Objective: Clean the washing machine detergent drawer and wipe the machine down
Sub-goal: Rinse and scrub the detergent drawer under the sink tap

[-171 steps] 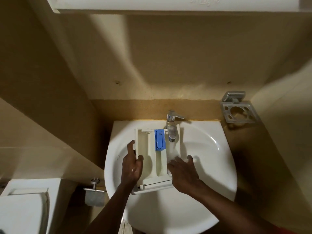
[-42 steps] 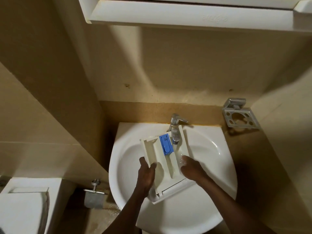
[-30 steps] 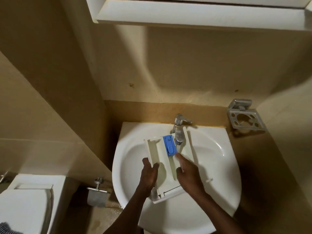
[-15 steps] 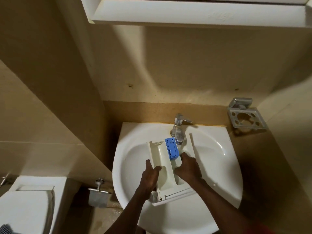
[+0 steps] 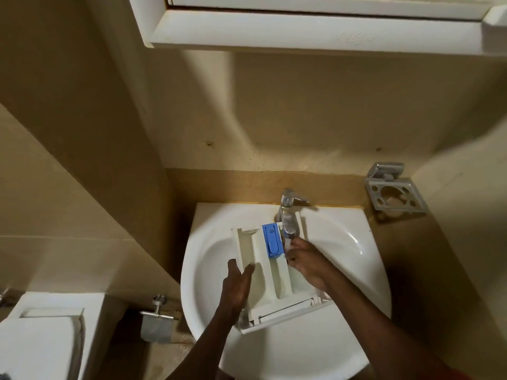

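White plastic detergent drawer with blue insert sits mid-frame in the white ceramic basin, under the chrome tap. Left hand grasps its left wall; right hand reaches inside with curled fingers, grasp unclear. Metal toothbrush holder hangs at right.

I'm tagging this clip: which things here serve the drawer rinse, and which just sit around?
In use: white plastic detergent drawer, chrome tap, white ceramic basin, left hand, right hand.
Idle: metal toothbrush holder, metal toilet-roll holder, white toilet, white cabinet.

My left hand grips the nine-o'clock wall of the detergent drawer in the sink, while my right hand sits in its three-o'clock compartment under the tap at twelve.
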Demonstrator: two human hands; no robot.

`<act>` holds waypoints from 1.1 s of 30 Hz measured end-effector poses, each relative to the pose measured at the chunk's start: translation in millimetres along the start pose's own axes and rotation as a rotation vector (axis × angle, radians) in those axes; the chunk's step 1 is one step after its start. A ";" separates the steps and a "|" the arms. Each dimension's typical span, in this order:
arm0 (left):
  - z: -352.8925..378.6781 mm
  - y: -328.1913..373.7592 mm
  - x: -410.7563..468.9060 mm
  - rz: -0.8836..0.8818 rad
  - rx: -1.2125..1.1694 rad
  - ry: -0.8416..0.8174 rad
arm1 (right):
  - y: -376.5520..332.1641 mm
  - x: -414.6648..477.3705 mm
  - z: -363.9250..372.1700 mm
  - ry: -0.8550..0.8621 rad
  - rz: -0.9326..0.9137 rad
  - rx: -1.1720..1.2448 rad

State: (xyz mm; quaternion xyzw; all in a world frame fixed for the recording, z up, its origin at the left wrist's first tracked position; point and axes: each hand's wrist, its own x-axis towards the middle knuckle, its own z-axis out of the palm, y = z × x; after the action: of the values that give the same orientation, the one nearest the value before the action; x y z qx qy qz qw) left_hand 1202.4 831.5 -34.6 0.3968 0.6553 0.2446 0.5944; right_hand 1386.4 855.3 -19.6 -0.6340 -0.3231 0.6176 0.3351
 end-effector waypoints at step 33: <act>16.0 -8.3 10.4 0.103 -0.277 0.003 | 49.2 -56.5 -32.3 -0.038 -0.150 -1.226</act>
State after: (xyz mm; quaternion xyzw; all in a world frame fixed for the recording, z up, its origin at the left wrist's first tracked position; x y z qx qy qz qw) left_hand 1216.3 832.8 -50.1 0.3438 0.5948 0.3636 0.6291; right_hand 1416.9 780.1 -27.7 -0.6755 -0.6688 0.3057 -0.0536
